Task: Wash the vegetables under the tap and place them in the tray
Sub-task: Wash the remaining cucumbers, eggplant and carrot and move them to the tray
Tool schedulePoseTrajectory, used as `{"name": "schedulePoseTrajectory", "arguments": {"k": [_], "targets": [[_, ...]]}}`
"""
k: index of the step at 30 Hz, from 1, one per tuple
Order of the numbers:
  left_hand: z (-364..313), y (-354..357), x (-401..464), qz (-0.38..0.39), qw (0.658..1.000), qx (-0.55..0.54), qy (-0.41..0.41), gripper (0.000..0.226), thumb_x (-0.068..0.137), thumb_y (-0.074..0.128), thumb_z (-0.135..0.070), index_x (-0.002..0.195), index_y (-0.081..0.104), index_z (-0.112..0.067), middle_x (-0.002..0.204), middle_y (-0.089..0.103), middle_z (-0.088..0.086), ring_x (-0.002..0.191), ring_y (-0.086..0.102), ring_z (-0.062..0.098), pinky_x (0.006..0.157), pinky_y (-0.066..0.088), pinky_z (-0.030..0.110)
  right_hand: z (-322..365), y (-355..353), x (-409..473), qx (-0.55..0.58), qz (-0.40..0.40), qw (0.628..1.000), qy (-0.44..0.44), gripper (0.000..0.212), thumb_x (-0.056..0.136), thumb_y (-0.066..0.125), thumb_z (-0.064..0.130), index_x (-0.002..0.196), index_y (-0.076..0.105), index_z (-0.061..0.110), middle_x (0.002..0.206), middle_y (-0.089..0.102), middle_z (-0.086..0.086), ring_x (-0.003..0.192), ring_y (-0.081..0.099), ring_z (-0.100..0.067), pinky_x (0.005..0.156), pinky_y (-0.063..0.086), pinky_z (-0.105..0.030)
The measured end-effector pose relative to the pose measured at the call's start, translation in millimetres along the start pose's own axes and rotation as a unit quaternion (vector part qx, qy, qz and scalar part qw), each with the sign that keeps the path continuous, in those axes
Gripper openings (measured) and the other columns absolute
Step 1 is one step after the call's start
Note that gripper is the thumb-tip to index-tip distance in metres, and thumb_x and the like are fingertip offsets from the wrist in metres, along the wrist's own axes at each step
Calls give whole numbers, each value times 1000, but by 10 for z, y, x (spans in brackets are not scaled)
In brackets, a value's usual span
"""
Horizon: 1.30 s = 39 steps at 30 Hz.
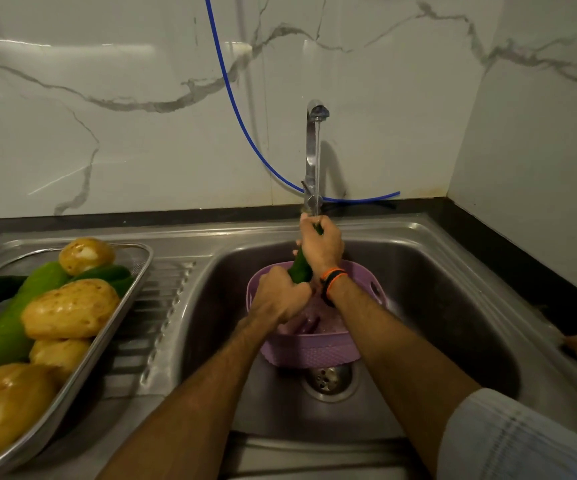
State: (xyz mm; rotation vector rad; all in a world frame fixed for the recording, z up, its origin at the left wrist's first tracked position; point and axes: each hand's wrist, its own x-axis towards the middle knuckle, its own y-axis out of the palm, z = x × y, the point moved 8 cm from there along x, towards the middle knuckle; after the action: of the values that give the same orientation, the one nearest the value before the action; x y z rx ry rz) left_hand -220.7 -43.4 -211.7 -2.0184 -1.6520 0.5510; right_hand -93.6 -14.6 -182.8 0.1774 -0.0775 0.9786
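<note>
**Cucumber under the tap, wet grip is the risk**

We hold a cucumber (300, 269) w/ both hands, tilted, over the purple basket (309, 348) that sits in the sink (436, 271). Our right hand (320, 245) is curled round the upper end, directly under the water from the tap (313, 150). Our left hand (280, 299) is wrapped round the lower end, just above the basket. Both grips are closed tight on the veg, no spread fingers.

The tray (131, 299) stands on the drainboard to the left, already w/ potatoes (70, 308), a big light-green gourd (6, 330) and some dark green veg. So, in our judgement, most of the washing is done.

What can go wrong from here:
- The skin is wet, so the cucumber can slip out and fall in the basket or the sink, esp. when one hand lets go for the transfer.
- The tray is quite full and the pile is high; a careless drop there can make a potato roll over the rim.
- Water runs on our right hand, so splashes go to the counter.
</note>
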Motion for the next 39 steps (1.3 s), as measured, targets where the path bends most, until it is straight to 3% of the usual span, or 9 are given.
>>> {"name": "schedulePoseTrajectory", "arguments": {"k": [3, 5, 11, 16, 22, 27, 30, 35, 39], "targets": [[41, 75, -37, 63, 994, -82, -45, 10, 80, 65, -16, 88, 65, -9, 51, 54, -3, 38, 45, 12, 41, 37, 24, -97, -21, 1, 158, 60, 977, 132, 15, 94, 62, 22, 87, 60, 9, 66, 55, -5, 51, 54, -14, 47, 50, -27], [43, 102, -61, 81, 987, -118, -70, 4, 83, 64, -14, 85, 62, -12, 47, 48, -6, 33, 36, 9, 38, 27, 19, -94, 4, -27, 234, 78, 959, 140, 11, 94, 63, 18, 91, 58, 8, 65, 54, -4, 51, 52, -14, 48, 50, -27], [-70, -132, -80, -36, 999, -4, 25, 8, 86, 62, -19, 79, 66, -16, 65, 63, -3, 61, 58, 12, 58, 44, 25, 48, 137, -114, -3, 29, 999, -44, 15, 96, 60, 20, 107, 51, 17, 95, 62, -6, 69, 63, -14, 49, 51, -17], [-42, -34, -66, 27, 999, -31, 0, 16, 75, 66, -23, 87, 68, -12, 66, 65, 2, 56, 59, 17, 56, 49, 31, -136, 4, 40, 93, 20, 989, 115, 17, 93, 63, 28, 93, 60, 11, 73, 60, -6, 53, 59, -17, 49, 52, -29], [30, 107, -90, 109, 980, -152, -71, 8, 83, 60, -9, 86, 56, -14, 46, 40, -6, 35, 29, 9, 41, 20, 21, -187, 77, -9, 298, 90, 930, 194, 24, 93, 60, 34, 85, 60, 12, 63, 57, -3, 50, 53, -14, 49, 47, -26], [-70, -1, -1, 11, 1000, -3, 16, 14, 84, 68, -23, 96, 70, -16, 68, 63, -3, 58, 58, 11, 53, 44, 23, -290, 0, -62, 209, 37, 963, 165, 39, 89, 68, 15, 123, 51, 4, 73, 62, -4, 59, 60, -12, 54, 53, -26], [-167, -51, 19, -45, 995, 72, 61, 13, 86, 67, -22, 91, 67, -10, 75, 66, 1, 63, 58, 11, 60, 46, 24, -391, 24, -110, 154, 45, 972, 175, 52, 83, 72, 4, 128, 46, 1, 79, 66, -7, 63, 65, -13, 57, 56, -25], [-275, 16, 65, -58, 980, 162, 95, 24, 85, 66, -21, 103, 60, -6, 93, 66, 9, 84, 65, 26, 77, 57, 39, -443, -41, -93, 191, 10, 959, 207, 35, 80, 76, 5, 111, 61, -3, 75, 69, -8, 61, 66, -13, 54, 54, -24], [-311, 113, 147, 10, 991, 95, 92, 11, 82, 68, -18, 84, 63, -9, 80, 70, 8, 70, 66, 23, 64, 57, 35, -428, -95, -79, 273, 23, 929, 250, 16, 77, 77, 5, 87, 65, 3, 60, 61, -4, 50, 57, -12, 52, 51, -25]]}}
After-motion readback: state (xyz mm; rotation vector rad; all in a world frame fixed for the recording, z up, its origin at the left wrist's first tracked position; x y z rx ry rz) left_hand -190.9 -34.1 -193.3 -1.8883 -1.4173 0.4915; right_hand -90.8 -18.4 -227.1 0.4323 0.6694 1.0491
